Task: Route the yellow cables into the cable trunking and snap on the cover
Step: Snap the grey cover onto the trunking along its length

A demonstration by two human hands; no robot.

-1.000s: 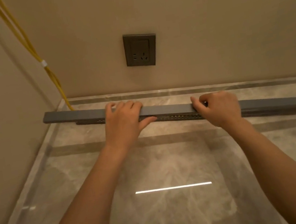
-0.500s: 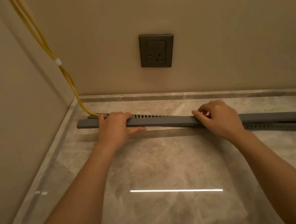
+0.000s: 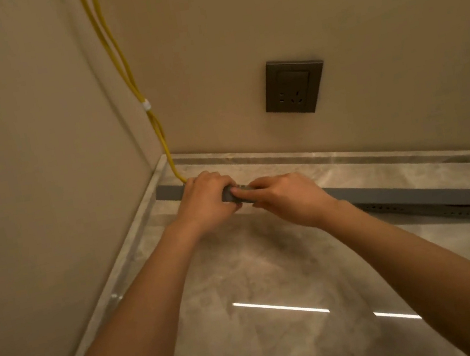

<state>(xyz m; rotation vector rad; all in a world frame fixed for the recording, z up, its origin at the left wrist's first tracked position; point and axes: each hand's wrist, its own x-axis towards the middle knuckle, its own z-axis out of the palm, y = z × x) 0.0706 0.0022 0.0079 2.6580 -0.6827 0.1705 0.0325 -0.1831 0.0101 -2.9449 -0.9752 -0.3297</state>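
Observation:
Yellow cables (image 3: 124, 72) hang down the wall corner, held by a white clip, and run into the left end of the grey trunking on the floor. The grey cover (image 3: 414, 191) lies along the top of the trunking. At the right the slotted trunking base (image 3: 435, 209) shows below the cover, which sits off it there. My left hand (image 3: 205, 202) grips the cover near its left end. My right hand (image 3: 286, 197) presses on the cover right beside it, fingers curled over it. The cables inside the trunking are hidden.
A dark wall socket (image 3: 293, 86) sits on the back wall above the trunking. A marble skirting (image 3: 347, 155) runs along the wall foot. The side wall (image 3: 38, 147) stands close on the left. The glossy marble floor (image 3: 274, 279) spreads toward me.
Both hands slid left along the cover toward the corner and came together. The cover's left end now sits down on the trunking, hiding the slotted edge there. The camera turned left.

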